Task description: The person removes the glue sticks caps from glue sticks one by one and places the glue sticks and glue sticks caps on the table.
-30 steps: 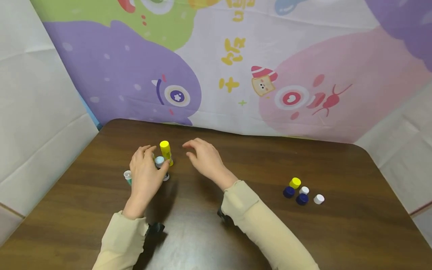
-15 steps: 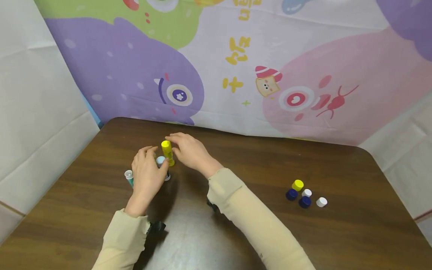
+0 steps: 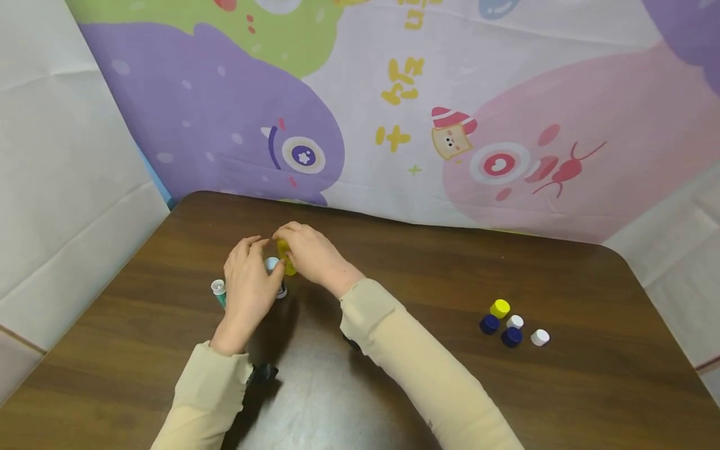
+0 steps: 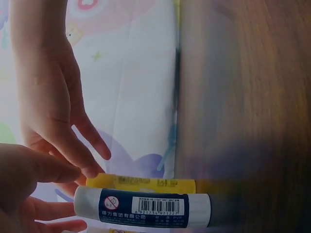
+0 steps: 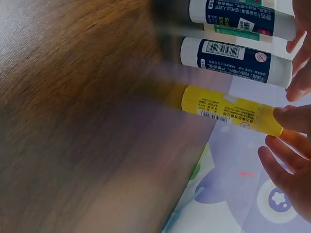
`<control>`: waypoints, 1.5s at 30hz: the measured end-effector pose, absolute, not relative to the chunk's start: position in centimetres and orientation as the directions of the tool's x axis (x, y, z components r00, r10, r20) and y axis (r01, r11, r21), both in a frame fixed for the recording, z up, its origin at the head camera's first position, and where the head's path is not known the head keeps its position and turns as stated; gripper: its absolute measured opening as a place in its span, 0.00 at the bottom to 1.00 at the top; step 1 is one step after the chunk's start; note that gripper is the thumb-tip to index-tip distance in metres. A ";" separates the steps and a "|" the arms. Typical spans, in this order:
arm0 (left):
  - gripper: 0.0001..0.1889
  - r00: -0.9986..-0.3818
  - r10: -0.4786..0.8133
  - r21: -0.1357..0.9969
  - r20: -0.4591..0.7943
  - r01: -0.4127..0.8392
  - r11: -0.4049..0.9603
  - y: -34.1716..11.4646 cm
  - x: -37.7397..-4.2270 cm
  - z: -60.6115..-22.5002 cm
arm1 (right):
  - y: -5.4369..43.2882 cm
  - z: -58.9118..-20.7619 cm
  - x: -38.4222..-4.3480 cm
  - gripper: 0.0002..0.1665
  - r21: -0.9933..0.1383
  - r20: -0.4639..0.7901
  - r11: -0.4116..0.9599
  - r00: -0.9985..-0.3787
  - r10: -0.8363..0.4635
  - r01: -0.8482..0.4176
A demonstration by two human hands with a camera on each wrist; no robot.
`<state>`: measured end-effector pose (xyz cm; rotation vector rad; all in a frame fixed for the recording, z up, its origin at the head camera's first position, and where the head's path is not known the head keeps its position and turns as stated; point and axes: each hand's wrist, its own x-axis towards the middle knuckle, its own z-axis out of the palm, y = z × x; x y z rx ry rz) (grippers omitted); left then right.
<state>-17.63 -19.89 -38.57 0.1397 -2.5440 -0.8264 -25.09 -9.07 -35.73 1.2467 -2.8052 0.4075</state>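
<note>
My right hand [image 3: 316,255] pinches the upper end of an upright yellow glue stick [image 5: 226,109], thumb on one side and fingers on the other. Beside it stands a navy-and-white glue stick [image 4: 141,208] with its barcode showing. My left hand [image 3: 247,284] is loosely arched about this stick's pale top, thumb and fingers spread; whether they touch it I cannot tell. A second navy glue stick [image 5: 243,17] stands further along in the right wrist view, with a green-labelled one partly behind it. A teal glue stick with a white top [image 3: 219,290] shows left of my left hand.
On the right of the brown table [image 3: 427,287] lies a group of small caps: a yellow cap [image 3: 500,308], navy caps [image 3: 512,337] and white caps [image 3: 540,337]. A printed cloth [image 3: 382,181] hangs behind the table's far edge.
My right hand has moved left to the yellow glue stick and now pinches its top. My left hand stays around the navy-and-white stick, and the head view has shifted slightly.
</note>
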 end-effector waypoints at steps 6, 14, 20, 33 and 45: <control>0.21 -0.880 -0.193 0.536 0.433 0.080 0.840 -19.5 -18.0 -38.4 | -7.8 -35.9 -25.2 0.14 -0.306 0.215 0.629 -0.695 -0.686 -0.715; 0.20 -0.877 -0.162 0.484 0.453 0.089 0.870 -18.5 -18.1 -38.2 | -5.7 -35.4 -24.8 0.17 -0.352 0.223 0.613 -0.699 -0.679 -0.708; 0.19 -0.880 -0.113 0.466 0.462 0.133 0.875 -17.4 -18.0 -37.7 | -3.5 -34.2 -24.1 0.14 -0.447 0.287 0.567 -0.712 -0.641 -0.691; 0.15 -0.860 -0.010 0.537 0.509 0.309 0.785 -13.7 -16.6 -36.1 | 3.5 -34.0 -21.3 0.15 -0.707 0.447 0.355 -0.775 -0.447 -0.612; 0.15 -0.685 0.104 0.309 0.721 0.451 0.837 -10.7 -13.8 -36.0 | 8.2 -34.9 -18.0 0.17 -0.908 0.306 0.163 -0.876 -0.373 -0.387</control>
